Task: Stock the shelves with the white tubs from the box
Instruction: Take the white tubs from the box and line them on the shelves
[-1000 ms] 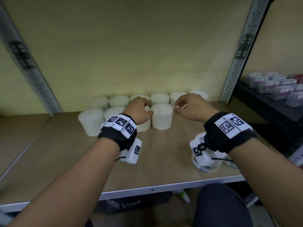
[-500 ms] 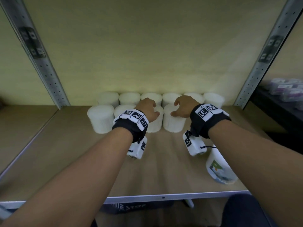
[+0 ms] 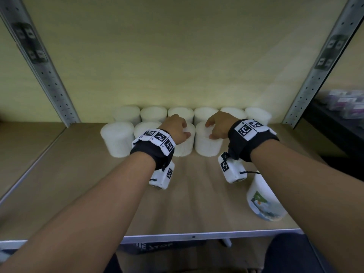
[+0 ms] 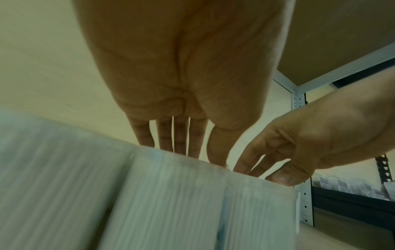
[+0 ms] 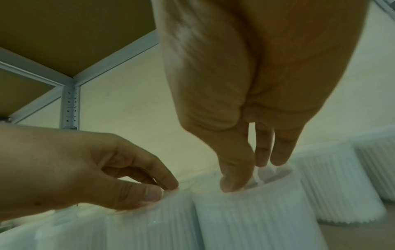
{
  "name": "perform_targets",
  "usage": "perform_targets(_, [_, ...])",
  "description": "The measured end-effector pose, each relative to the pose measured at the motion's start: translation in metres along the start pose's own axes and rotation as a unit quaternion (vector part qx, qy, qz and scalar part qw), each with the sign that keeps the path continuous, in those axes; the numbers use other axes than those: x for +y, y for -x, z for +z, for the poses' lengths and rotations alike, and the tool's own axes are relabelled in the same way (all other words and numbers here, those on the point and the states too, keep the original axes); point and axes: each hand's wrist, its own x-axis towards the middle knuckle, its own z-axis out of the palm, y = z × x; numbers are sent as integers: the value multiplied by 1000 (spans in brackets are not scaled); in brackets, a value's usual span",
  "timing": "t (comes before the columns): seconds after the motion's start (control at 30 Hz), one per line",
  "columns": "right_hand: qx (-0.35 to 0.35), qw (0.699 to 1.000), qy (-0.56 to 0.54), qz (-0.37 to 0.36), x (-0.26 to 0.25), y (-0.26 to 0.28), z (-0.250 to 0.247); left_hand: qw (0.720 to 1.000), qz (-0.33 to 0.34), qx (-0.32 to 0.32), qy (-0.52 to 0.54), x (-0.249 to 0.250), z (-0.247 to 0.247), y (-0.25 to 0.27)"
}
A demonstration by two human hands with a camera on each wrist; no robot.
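White ribbed tubs (image 3: pixel 208 143) stand upright in 2 rows, 6 behind and 4 in front, at the shelf's (image 3: pixel 59 186) back

Looks like a stockroom or shop backroom. I'm at a metal rack: perforated steel uprights (image 3: pixel 49 75), wood-look shelf board (image 3: pixel 59 184) with a metal front edge, another board overhead in both wrist views. Identical white tubs (image 3: pixel 118 138) stand in two rows at the back of the shelf, packed side by side. Neighbouring dark rack (image 3: pixel 334 123) on my right holds rows of small packaged goods (image 3: pixel 342 101), too blurred to read.
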Motion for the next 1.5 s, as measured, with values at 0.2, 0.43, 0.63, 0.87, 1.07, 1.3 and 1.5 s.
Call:
perform_targets(0.2, [7,1000,-11,-18,-1,0,-4,1000,2,6,3,-2,2,0])
perform_targets(0.43, [34,997,57,27,-1,-9,11,1000,-4,6,11,-4,4,-1])
perform_targets(0.63, [22,998,58,24,-2,-10,10,1000,6,10,5,-3,4,-1])
perform_targets(0.87, [-16,999,40,-20,7,-9,5,1000,10,9,-1,-3,4,0])
perform_targets(1.07, [8,999,41,-17,7,-4,1,1000,9,2,-7,-2,4,0])
perform_targets(1.3, [15,996,86,17,7,-7,10,1000,8,0,-10,-2,4,-1])
perform_targets(1.5, [-5,997,79,-7,5,-3,4,1000,8,3,-11,-2,4,0])
